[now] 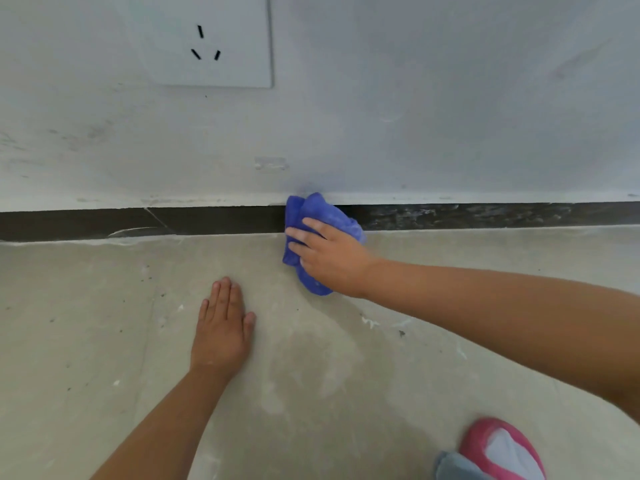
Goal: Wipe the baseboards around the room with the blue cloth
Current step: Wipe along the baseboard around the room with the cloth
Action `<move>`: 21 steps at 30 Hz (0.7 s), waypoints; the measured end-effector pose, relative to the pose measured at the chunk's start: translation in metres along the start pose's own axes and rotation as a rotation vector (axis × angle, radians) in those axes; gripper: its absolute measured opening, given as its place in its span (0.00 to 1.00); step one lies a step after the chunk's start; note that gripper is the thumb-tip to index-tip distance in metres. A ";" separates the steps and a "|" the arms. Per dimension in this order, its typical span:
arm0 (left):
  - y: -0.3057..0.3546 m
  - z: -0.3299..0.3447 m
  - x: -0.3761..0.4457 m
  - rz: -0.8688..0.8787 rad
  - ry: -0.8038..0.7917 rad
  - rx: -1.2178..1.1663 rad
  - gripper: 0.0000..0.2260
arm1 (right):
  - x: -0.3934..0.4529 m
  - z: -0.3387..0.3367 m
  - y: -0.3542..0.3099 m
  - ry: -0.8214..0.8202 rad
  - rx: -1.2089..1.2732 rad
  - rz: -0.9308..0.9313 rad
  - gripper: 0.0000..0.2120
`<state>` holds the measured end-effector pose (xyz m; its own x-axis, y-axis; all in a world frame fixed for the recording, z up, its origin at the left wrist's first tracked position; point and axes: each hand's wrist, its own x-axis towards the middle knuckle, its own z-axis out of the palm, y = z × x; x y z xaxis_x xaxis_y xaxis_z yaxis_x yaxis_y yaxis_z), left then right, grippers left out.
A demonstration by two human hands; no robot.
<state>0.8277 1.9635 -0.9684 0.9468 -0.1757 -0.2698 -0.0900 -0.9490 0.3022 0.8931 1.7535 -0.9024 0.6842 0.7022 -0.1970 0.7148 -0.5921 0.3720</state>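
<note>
My right hand (pixel 329 256) grips the bunched blue cloth (pixel 323 211) and presses it against the dark baseboard (pixel 207 221) where the wall meets the floor. Left of the cloth the baseboard looks plain dark brown; to its right it carries pale dusty streaks (pixel 450 214). My left hand (pixel 223 329) lies flat on the concrete floor, palm down, fingers together and straight, holding nothing, a little left of and nearer than the cloth.
A white wall socket (pixel 214 43) sits on the grey wall above left. The concrete floor (pixel 329 375) is speckled with dust and paint flecks. A pink and grey slipper (pixel 502 448) shows at the bottom right.
</note>
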 end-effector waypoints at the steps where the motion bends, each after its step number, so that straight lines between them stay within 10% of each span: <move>1: 0.002 0.002 0.000 0.012 0.003 -0.007 0.36 | 0.006 -0.004 0.003 -0.056 -0.040 0.012 0.13; 7: 0.007 0.002 0.001 0.014 -0.001 -0.022 0.44 | -0.019 0.008 0.032 -0.130 -0.077 0.062 0.14; 21: 0.022 0.008 0.014 0.155 0.014 0.122 0.26 | -0.096 0.013 0.031 0.143 0.109 0.284 0.04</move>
<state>0.8369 1.9382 -0.9727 0.9226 -0.3199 -0.2156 -0.2715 -0.9355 0.2259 0.8516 1.6631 -0.8834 0.8366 0.5468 0.0328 0.5151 -0.8055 0.2929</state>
